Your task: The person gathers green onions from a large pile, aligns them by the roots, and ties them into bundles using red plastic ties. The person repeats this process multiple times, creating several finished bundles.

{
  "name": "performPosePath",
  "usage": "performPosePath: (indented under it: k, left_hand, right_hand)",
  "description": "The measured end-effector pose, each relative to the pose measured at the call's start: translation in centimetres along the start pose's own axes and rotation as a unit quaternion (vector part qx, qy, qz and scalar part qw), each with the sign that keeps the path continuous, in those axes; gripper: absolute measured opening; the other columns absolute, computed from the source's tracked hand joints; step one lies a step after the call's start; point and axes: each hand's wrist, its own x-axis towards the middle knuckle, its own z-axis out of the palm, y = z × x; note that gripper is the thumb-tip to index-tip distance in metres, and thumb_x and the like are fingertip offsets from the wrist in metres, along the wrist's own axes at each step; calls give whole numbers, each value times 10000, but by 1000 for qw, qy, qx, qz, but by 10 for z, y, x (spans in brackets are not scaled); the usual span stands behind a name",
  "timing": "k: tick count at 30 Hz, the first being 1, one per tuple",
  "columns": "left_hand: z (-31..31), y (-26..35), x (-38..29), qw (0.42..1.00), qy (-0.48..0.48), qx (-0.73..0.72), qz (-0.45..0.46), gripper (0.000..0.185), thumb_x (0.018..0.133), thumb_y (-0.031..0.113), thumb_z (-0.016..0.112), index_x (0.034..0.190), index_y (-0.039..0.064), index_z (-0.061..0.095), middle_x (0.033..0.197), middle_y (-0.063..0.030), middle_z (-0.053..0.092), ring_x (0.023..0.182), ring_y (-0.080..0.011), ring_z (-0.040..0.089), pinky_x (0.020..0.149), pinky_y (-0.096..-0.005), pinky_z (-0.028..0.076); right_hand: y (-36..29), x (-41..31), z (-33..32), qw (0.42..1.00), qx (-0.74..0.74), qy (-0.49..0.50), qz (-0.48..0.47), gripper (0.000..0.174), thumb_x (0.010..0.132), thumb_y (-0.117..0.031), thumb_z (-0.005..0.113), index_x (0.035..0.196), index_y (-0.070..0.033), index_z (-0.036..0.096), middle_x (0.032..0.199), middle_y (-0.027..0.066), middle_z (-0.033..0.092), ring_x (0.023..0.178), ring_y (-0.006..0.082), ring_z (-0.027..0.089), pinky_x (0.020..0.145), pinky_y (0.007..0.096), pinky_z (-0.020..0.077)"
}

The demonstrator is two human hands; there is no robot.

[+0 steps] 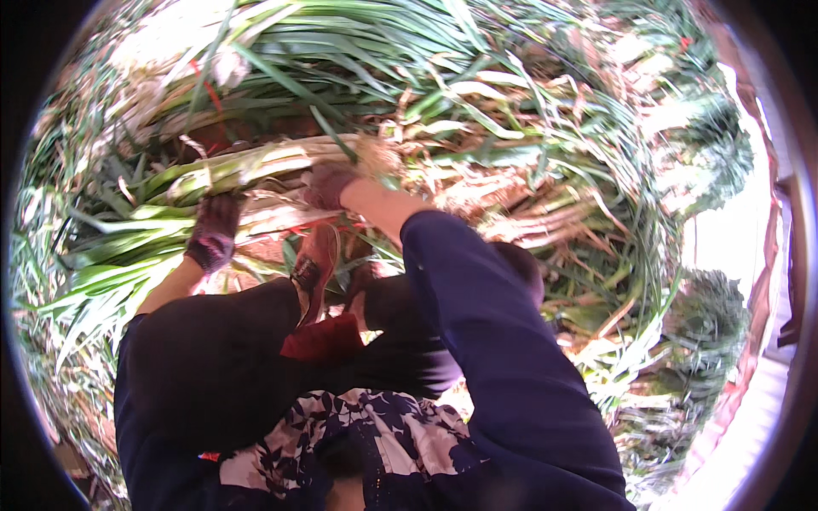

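Observation:
A bundle of long green onions [278, 214] lies crosswise before my feet, leaves to the left and pale stalks to the right. My left hand [215, 231], in a dark knit glove, reaches across it where leaves meet stalks; its fingertips are partly hidden. Closer to the root end, my right hand [329, 185], also gloved, is closed around pale stalks. Just beyond lies another row of onion stalks [255, 165], its tangled roots [378, 153] beside my right hand. A red tie [313, 225] shows under the near bundle, by my shoe [316, 262].
Large heaps of green onion leaves [383, 38] lie at the far side. More onions with rooty ends [543, 217] lie to the right. Red ties [214, 92] show among the far stalks. A red object [323, 342] sits between my legs. Bundles [709, 332] line the right edge.

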Motion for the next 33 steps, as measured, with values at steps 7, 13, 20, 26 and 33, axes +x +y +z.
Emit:
performPosePath:
  k: [7,13,20,26,33]
  left_hand:
    - [5,6,0,1000,-23,-7,7,696,793,266,541,1363,-88,359,1374,-288,393,1261,-431,395,1096,-571,210]
    - [15,14,-17,999,-14,-46,-1,634,805,239,557,1334,-74,401,1336,-271,438,1225,-412,436,1078,-543,256]
    - [24,25,-13,994,7,-110,7,563,818,208,574,1299,-58,451,1292,-252,491,1182,-389,484,1058,-511,309]
    - [28,18,-30,969,41,-242,-1,503,830,180,590,1270,-43,493,1254,-235,536,1146,-369,526,1041,-483,355]
    - [-85,-110,-22,936,205,-281,-54,299,869,124,622,1140,0,604,1073,-163,656,996,-299,630,931,-375,480]
  right_hand:
    - [122,-160,-89,947,210,171,172,417,893,-376,547,1115,-29,608,1070,162,666,1022,300,630,896,382,475]
    - [206,-319,8,407,214,305,834,908,653,-565,739,1282,17,440,1229,193,535,1122,279,551,922,381,483]
    - [286,-316,82,217,205,238,924,1099,629,-525,802,1383,-19,183,1248,157,480,1120,295,529,898,424,483]
    - [261,-444,110,436,491,417,629,371,792,-262,666,1054,-13,581,1054,89,621,986,207,598,915,339,439]
    - [39,-533,63,339,724,519,303,214,942,-237,542,1002,-45,614,733,72,624,608,204,618,521,325,548]
